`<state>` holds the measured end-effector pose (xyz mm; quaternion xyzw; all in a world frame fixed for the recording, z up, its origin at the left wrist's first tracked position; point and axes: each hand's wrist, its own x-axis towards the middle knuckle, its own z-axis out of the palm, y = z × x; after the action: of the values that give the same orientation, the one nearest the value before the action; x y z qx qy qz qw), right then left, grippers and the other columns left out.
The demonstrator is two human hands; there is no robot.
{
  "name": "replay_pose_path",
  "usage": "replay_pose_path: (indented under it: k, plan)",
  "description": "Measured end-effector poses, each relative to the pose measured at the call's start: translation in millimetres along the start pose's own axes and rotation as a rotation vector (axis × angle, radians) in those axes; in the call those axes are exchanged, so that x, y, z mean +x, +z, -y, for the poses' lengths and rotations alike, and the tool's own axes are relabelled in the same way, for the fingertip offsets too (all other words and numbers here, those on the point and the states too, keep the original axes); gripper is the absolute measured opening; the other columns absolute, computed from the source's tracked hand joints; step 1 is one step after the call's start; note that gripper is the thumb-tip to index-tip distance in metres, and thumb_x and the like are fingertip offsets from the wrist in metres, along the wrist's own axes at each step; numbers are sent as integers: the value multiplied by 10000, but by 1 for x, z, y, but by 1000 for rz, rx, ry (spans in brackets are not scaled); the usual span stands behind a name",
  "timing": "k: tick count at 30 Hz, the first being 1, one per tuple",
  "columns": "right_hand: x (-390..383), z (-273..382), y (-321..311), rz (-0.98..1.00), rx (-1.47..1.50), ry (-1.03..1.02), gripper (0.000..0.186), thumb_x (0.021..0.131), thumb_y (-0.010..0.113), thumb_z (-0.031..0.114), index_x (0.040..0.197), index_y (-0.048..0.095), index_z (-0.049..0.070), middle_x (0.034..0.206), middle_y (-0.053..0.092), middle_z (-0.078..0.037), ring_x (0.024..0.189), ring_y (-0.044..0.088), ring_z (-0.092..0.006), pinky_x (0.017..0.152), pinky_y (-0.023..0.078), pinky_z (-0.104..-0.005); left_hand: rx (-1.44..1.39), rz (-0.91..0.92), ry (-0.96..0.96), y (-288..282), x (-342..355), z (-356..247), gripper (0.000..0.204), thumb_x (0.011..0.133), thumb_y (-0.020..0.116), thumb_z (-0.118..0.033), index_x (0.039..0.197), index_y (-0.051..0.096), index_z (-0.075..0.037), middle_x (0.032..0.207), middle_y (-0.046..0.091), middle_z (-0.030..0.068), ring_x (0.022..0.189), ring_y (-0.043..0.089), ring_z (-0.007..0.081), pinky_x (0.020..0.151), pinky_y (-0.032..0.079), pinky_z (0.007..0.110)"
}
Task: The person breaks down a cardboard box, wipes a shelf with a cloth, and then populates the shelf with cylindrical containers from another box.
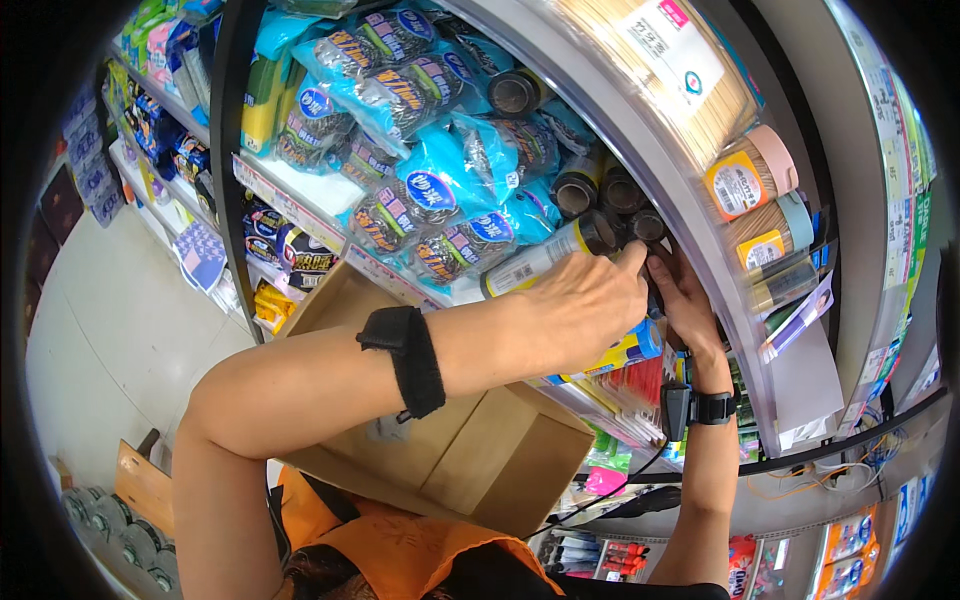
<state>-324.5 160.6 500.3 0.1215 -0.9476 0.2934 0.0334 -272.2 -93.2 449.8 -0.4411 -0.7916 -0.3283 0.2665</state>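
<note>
My left hand (pixel 585 305) reaches across to the shelf, its fingers curled and closed. Its fingertips meet dark shapes beside my right hand (pixel 685 300), and what they hold is hidden. The thumb of my right hand shows, with its fingers bent round something dark that I cannot make out. Just beyond both hands stands a black cap (pixel 648 225) among several black-capped containers (pixel 577 192). A pale labelled cylinder with a black cap (pixel 535 262) lies next to my left hand. Below that hand, a blue and yellow tube (pixel 632 346) is partly covered.
Blue bags of steel scourers (pixel 405 92) are heaped on the shelf. An opened cardboard box (pixel 470 450) sits under my left arm. The upper shelf's edge (pixel 690 200) overhangs close to my right hand, bearing tubs of toothpicks (pixel 750 180). A dark cable (pixel 600 500) runs below.
</note>
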Motion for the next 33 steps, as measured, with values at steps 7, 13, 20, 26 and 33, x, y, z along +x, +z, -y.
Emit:
replay_pose_path:
  k: [7, 13, 20, 26, 33]
  plan:
    - [-2, 4, 3, -105, 55, -108, 495, 941, 635, 294, 1297, 509, -28, 1210, 615, -140, 1104, 546, -172, 963, 422, -307, -159, -54, -71, -66, -43, -29, 380, 665, 699, -6, 977, 484, 29, 965, 465, 191, 604, 593, 348, 511, 504, 415]
    - [-5, 11, 2, -87, 67, -136, 505, 945, 628, 263, 1332, 475, -23, 1267, 594, -142, 1200, 534, -203, 1036, 396, -318, -291, -415, -162, -110, -106, -31, 547, 575, 746, -39, 1041, 460, -48, 998, 445, 112, 861, 487, 204, 741, 443, 315]
    - [-8, 28, 4, 31, 79, -46, 634, 987, 527, 150, 1515, 190, 50, 1535, 291, -146, 1371, 364, -261, 1132, 282, -365, -221, -731, -318, -74, -100, -6, 569, 602, 768, -19, 1063, 436, -49, 1038, 428, 92, 924, 478, 197, 820, 434, 317]
    - [-7, 22, -1, 42, 31, -21, 629, 985, 531, 153, 1503, 199, 21, 1526, 299, -166, 1372, 363, -257, 1136, 275, -361, -188, -769, -288, -49, -46, 23, 459, 640, 762, -49, 990, 464, -36, 953, 467, 117, 866, 508, 287, 771, 441, 368]
    - [-2, -4, -15, -14, -167, -21, 543, 977, 561, 201, 1428, 354, -19, 1438, 438, -185, 1332, 400, -245, 1122, 283, -333, -76, -705, -248, -28, -4, 48, 525, 665, 773, -62, 1055, 427, -1, 1021, 454, 182, 878, 560, 396, 724, 507, 442]
